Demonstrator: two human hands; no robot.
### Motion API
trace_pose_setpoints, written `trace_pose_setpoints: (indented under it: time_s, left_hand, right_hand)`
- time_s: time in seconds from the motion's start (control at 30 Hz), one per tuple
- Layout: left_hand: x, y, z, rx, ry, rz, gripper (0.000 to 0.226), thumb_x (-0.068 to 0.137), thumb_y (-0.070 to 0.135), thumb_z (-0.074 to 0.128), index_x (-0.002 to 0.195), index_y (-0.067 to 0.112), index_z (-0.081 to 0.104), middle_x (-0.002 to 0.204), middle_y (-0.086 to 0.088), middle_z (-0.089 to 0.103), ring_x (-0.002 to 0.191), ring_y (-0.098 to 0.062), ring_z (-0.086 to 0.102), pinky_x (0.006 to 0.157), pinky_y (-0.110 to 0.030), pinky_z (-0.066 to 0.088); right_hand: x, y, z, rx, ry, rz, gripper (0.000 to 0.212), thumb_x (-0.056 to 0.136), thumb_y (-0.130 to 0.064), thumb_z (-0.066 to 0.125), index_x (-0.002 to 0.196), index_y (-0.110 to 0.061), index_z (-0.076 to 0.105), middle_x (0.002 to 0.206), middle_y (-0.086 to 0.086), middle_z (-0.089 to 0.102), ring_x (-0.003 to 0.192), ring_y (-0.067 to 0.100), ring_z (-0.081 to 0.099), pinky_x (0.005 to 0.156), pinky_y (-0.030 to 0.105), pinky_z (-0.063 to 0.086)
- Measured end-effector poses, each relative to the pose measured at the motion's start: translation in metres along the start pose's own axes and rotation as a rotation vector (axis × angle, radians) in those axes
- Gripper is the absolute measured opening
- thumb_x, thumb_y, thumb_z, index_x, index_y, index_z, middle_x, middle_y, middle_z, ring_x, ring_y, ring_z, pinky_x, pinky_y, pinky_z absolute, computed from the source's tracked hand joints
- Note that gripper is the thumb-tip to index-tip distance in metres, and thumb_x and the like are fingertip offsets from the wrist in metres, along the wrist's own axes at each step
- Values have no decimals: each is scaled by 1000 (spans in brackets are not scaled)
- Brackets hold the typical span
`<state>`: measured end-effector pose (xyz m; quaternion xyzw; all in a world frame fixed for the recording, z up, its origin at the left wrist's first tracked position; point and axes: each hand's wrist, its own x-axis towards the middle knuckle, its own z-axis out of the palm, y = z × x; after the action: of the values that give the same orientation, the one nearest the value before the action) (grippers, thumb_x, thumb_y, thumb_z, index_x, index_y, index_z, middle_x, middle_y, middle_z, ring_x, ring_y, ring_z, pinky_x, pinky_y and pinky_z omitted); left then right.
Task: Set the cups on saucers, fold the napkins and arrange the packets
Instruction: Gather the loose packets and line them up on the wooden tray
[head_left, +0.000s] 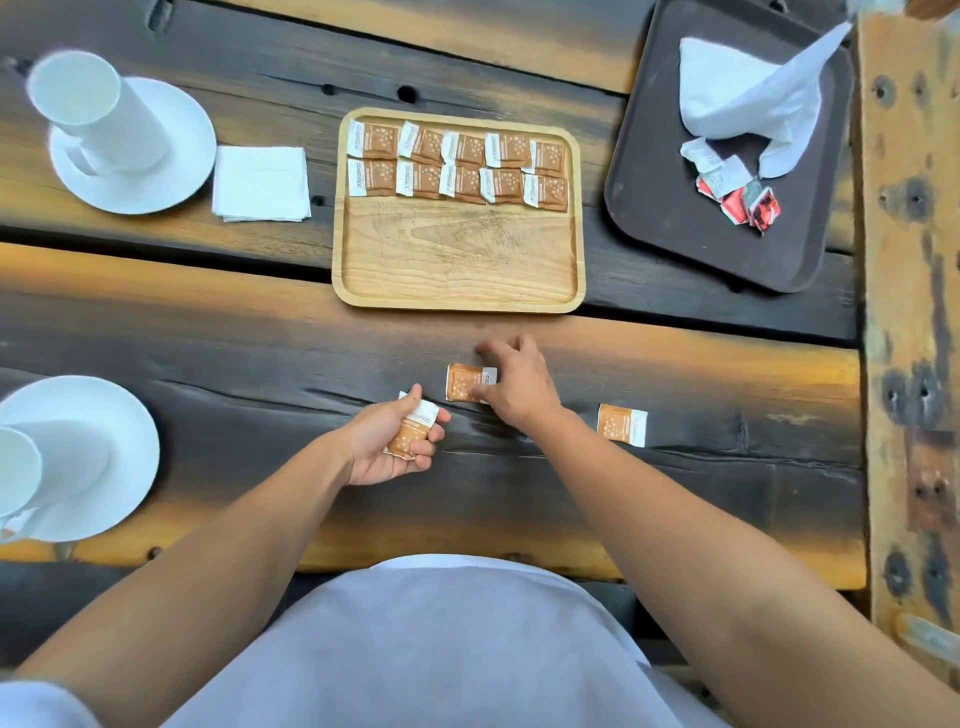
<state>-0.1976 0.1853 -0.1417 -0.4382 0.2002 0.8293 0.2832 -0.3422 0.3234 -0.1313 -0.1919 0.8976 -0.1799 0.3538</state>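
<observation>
Ten brown-and-white packets in two tray rows, left hand gripping another

- Bright, even daylight with no one clear source; shadows are soft and faint.
- The tall white cup on the far-left white round saucer is blown out and blurred at its rim.
- The near-left white cup is smeared too.
- Wide-angle bending curves the dark plank table toward the edges.
- The fingertips of the right hand show motion blur.
- The middle wooden tray is sharp.
</observation>
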Motion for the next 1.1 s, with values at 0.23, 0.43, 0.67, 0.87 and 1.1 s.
trace_pose_setpoints:
  time_s: [0.23, 0.43, 0.67, 0.87, 1.1]
  left_hand:
    - [8, 6, -2, -62, 33, 78, 58, 98, 57, 34, 99, 6, 59, 64, -7, 53, 45, -13, 40, 44, -25, 39]
    - [-1, 9, 4, -92, -22, 92, 53, 99, 51, 35, 99, 4, 59, 67, -10, 51, 46, -16, 40, 46, -26, 39]
    - [-15, 5, 9, -36, -20, 120, 58, 99, 54, 32, 99, 2, 59, 67, -11, 52, 44, -17, 40, 46, -27, 39]
    - [-22, -3, 6, -23, -33, 147, 59, 98, 56, 32, 99, 3, 59, 69, -11, 53, 46, -18, 40, 48, -27, 40]
    - [-33, -11, 4, -24, -14, 166, 56, 96, 57, 38, 101, 4, 57, 73, -13, 58, 49, -19, 45, 50, -28, 43]
  right_hand:
    - [-4, 1, 12, -107, 43, -25, 27, 83, -27, 73, 102, -20, 55, 117, 5, 41, 115, 26, 37, 89, 39, 44]
    - [-10, 1, 3, 135, 27, -75, 8, 87, -9, 58, 92, -14, 61, 95, 11, 68, 91, 27, 58, 82, 35, 47]
    - [-24, -13, -40, 599, -36, 1, 20, 82, 0, 72, 95, -14, 68, 87, 10, 62, 75, 18, 59, 66, 34, 58]
    - [-50, -31, -63, 602, -129, -95, 17, 91, -2, 63, 105, 5, 70, 92, 15, 68, 52, 1, 60, 55, 19, 55]
    - [-78, -47, -65, 653, -312, -162, 10, 84, 4, 69, 94, 5, 68, 79, 13, 67, 62, 19, 64, 57, 26, 59]
